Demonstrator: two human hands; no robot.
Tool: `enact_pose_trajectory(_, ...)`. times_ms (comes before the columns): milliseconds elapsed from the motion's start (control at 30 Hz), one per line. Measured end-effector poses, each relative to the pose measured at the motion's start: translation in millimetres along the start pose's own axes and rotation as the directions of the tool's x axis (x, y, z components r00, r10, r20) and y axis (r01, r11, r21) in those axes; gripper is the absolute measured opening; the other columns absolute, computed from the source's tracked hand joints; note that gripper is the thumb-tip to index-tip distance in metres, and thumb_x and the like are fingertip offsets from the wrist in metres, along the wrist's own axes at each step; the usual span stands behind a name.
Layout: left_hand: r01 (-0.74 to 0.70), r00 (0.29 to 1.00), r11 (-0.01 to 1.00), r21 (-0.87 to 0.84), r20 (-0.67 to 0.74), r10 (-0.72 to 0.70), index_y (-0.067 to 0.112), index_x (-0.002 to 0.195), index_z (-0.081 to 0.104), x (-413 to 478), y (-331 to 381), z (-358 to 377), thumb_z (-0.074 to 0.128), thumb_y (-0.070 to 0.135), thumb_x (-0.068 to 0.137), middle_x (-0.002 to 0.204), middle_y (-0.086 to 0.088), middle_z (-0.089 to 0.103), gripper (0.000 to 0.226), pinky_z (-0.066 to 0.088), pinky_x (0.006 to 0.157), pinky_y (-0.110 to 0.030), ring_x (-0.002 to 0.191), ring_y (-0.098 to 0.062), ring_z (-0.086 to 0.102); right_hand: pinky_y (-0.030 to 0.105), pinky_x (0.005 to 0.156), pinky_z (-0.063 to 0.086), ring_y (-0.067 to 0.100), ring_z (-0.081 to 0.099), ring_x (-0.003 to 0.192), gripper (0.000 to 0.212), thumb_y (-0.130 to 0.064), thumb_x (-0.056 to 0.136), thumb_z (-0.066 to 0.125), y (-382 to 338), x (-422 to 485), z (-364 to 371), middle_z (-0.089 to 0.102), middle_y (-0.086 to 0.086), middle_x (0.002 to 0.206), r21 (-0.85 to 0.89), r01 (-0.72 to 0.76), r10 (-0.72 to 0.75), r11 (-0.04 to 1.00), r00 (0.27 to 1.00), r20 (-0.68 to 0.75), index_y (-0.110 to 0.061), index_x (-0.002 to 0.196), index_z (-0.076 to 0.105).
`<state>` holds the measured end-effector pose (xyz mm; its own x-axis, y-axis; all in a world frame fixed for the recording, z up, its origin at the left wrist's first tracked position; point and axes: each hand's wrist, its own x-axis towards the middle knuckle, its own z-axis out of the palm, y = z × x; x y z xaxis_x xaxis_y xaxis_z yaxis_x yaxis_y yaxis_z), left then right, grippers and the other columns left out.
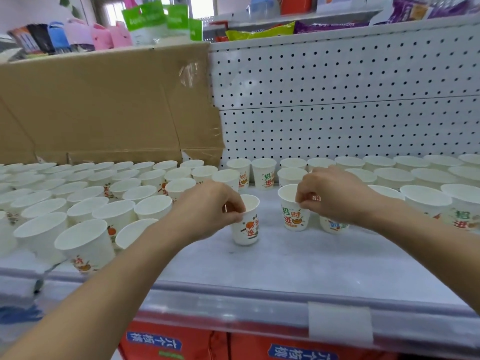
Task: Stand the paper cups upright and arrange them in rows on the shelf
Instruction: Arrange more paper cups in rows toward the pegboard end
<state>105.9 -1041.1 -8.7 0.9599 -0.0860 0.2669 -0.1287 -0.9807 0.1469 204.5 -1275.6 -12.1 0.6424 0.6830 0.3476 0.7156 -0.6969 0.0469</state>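
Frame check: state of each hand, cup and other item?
left cup: upright, open end up
right cup: upright, open end up
left hand: pinches the left cup's rim
right hand: pinches the right cup's rim
other paper cups: upright, in rows
cardboard: flattened, standing behind cups

Left forearm (117, 276): bare, extended across the front edge of the shelf (298, 266) and angled toward its back edge. Left hand (210, 209): back of hand up, fingers curled, thumb and fingertips pinching the near-left rim of the left cup (248, 229).

Right forearm (415, 229): bare, entering from the shelf's right end and angled inward. Right hand (335, 193): knuckles up, fingers curled downward, thumb and fingertips pinching the right rim of the right cup (293, 216).

Both hands sit over the middle of the shelf, apart from each other.
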Motion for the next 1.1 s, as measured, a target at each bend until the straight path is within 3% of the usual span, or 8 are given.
enact_pose_trajectory(200,-0.054,0.987,0.995,0.085,0.152,0.041,0.037,0.098,0.068,4.9,2.3,-6.8,0.073,0.043,0.080,0.091,0.020,0.062,0.019,0.053,0.071,-0.029,0.083,-0.002,0.055,0.035,0.081,0.046,0.017,0.053,0.093,0.010,-0.035,0.087,0.059,17.7,-1.6,0.5,0.058,-0.013,0.091,-0.021,0.021,-0.020,1.000,0.998,0.052,-0.040,0.079,0.054)
enact_pose_trajectory(267,-0.038,0.985,0.999,-0.025,0.168,0.042,0.035,0.100,0.069,9.6,4.1,-14.9,0.077,0.050,0.073,0.091,0.021,0.062,0.032,0.049,0.071,-0.022,0.083,-0.001,0.056,0.030,0.084,0.041,0.012,0.050,0.097,0.004,-0.043,0.087,0.058,21.4,-1.5,-2.4,0.057,-0.017,0.095,-0.017,0.056,-0.055,0.998,0.998,0.043,-0.040,0.090,0.060)
enact_pose_trajectory(367,-0.019,0.998,0.979,-0.202,0.055,0.030,0.029,0.095,0.074,39.1,3.0,-26.5,0.072,0.043,0.081,0.090,0.015,0.070,0.020,0.048,0.064,-0.015,0.078,-0.003,0.062,0.027,0.083,0.036,0.007,0.047,0.095,0.019,-0.054,0.085,0.056,29.5,7.2,-13.1,0.055,-0.020,0.095,0.029,0.070,-0.070,0.997,0.997,0.027,-0.042,0.100,0.060)
enact_pose_trajectory(533,0.053,0.998,0.999,0.010,0.024,-0.053,0.026,0.109,0.071,121.7,-17.6,-17.9,0.068,0.036,0.088,0.101,0.011,0.068,0.023,0.055,0.083,-0.035,0.088,-0.008,0.062,0.031,0.081,0.046,0.009,0.055,0.090,0.015,-0.042,0.090,0.058,54.8,40.4,-24.2,0.062,-0.016,0.093,0.105,0.035,-0.036,0.994,0.999,0.009,-0.034,0.098,0.067)
enact_pose_trajectory(700,0.151,0.982,0.977,0.151,0.091,-0.166,0.023,0.113,0.069,167.2,-43.9,1.7,0.068,0.033,0.087,0.109,0.007,0.068,0.027,0.054,0.083,-0.036,0.092,-0.013,0.062,0.026,0.067,0.043,0.013,0.059,0.083,0.013,-0.030,0.090,0.058,66.1,93.9,-10.1,0.065,-0.012,0.087,0.072,0.028,-0.034,0.997,0.996,0.077,-0.027,0.094,0.070)
enact_pose_trajectory(867,0.167,0.972,0.979,0.121,0.146,-0.184,0.023,0.098,0.076,187.5,-56.4,14.7,0.073,0.033,0.083,0.098,0.007,0.073,0.019,0.059,0.078,-0.038,0.085,-0.014,0.066,0.025,0.062,0.045,0.016,0.063,0.077,0.012,-0.031,0.085,0.064,48.2,153.6,16.7,0.070,-0.006,0.086,0.060,0.029,-0.037,0.998,0.989,0.142,-0.024,0.090,0.072)
enact_pose_trajectory(1000,0.140,0.970,0.986,0.086,0.187,-0.154,0.023,0.096,0.077,198.3,-58.9,18.1,0.076,0.025,0.081,0.097,0.008,0.073,0.015,0.058,0.080,-0.036,0.086,-0.013,0.066,0.025,0.057,0.042,0.020,0.057,0.066,0.018,-0.023,0.081,0.067,32.6,177.8,33.8,0.062,-0.003,0.069,0.011,-0.009,0.006,1.000,0.964,0.265,-0.017,0.067,0.059)
enact_pose_trajectory(1100,0.089,0.976,0.994,0.059,0.192,-0.098,0.022,0.096,0.076,201.4,-62.1,19.5,0.075,0.024,0.082,0.097,0.006,0.073,0.014,0.058,0.080,-0.035,0.086,-0.013,0.066,0.028,0.060,0.048,0.019,0.063,0.072,0.005,-0.021,0.084,0.064,26.3,184.5,39.8,0.069,0.001,0.082,-0.008,-0.034,0.035,0.999,0.959,0.283,-0.017,0.083,0.066)
